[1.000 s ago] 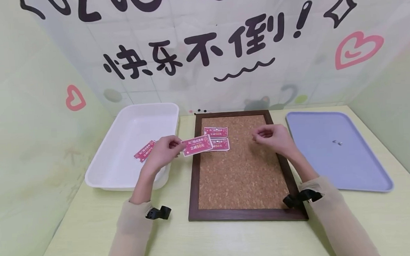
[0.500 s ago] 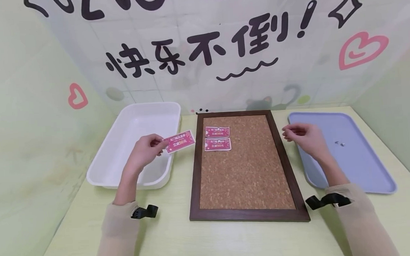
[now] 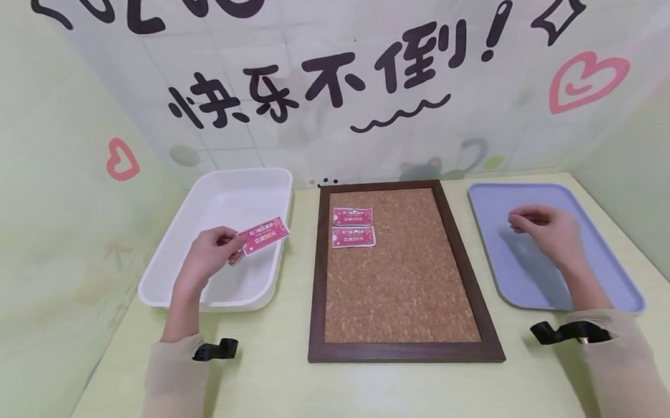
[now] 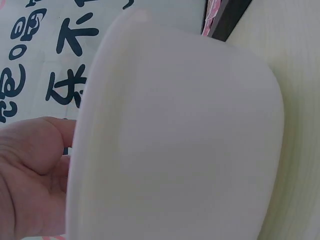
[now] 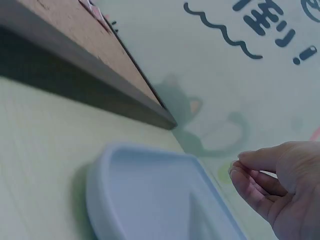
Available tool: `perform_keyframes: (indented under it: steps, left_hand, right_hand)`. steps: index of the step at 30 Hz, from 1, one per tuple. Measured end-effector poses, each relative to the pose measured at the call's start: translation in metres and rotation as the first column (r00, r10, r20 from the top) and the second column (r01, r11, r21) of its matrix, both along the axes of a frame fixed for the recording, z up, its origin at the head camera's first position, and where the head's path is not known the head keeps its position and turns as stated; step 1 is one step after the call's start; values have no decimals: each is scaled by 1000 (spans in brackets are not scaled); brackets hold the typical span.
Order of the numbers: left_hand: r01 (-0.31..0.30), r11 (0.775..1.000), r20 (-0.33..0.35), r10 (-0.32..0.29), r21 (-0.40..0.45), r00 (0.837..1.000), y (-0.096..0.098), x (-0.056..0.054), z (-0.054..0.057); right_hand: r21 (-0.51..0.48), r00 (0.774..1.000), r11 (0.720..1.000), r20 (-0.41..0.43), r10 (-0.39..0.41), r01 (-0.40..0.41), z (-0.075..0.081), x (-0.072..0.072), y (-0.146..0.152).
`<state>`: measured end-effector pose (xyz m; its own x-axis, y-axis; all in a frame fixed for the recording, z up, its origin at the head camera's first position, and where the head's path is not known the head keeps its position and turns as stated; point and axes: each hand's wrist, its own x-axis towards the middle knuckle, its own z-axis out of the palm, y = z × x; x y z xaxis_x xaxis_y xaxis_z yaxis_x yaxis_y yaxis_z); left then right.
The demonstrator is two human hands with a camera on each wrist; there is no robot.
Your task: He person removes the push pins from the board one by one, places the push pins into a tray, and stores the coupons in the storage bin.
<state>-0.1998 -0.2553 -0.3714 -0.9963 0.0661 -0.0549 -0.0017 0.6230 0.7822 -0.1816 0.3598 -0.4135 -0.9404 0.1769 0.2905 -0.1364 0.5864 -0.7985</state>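
Pinching a card [image 3: 265, 234] in the left hand [image 3: 209, 255], shifted since a second ago from the left edge of the board [image 3: 400, 293] to above the white tub [image 3: 239, 201]. Holding the right hand [image 3: 549, 228] above the tray [image 3: 526, 282], no longer over the board, fingertips drawn narrow; cannot tell whether gripping anything. Seeing a second card [image 3: 236, 258] partly hidden in the tub. Reading "立减50元" on the held card and the two board cards [image 3: 354, 238].

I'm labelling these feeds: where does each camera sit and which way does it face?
Head: on the head, facing forward and down at tub, board, tray; left hand, right hand and sleeves show.
Left wrist: on that wrist, facing tub and wall; left hand shows.
Right wrist: likewise, facing tray and wall; right hand shows.
Head and right wrist share the tray.
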Motion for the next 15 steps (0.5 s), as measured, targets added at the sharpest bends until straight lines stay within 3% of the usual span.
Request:
perform_keyframes:
  steps: [4, 9, 15]
  left_hand:
    - [-20, 1000, -3, 20, -8, 1000, -9, -1, -5]
    - [-56, 998, 1, 56, -26, 998, -18, -2, -11]
    - [-88, 996, 12, 88, -23, 996, -25, -3, -16]
  right_hand:
    - [2, 999, 999, 26, -45, 45, -3, 6, 17]
    - [74, 988, 989, 81, -131, 125, -4, 14, 33]
    - [108, 976, 983, 141, -164, 150, -9, 21, 50]
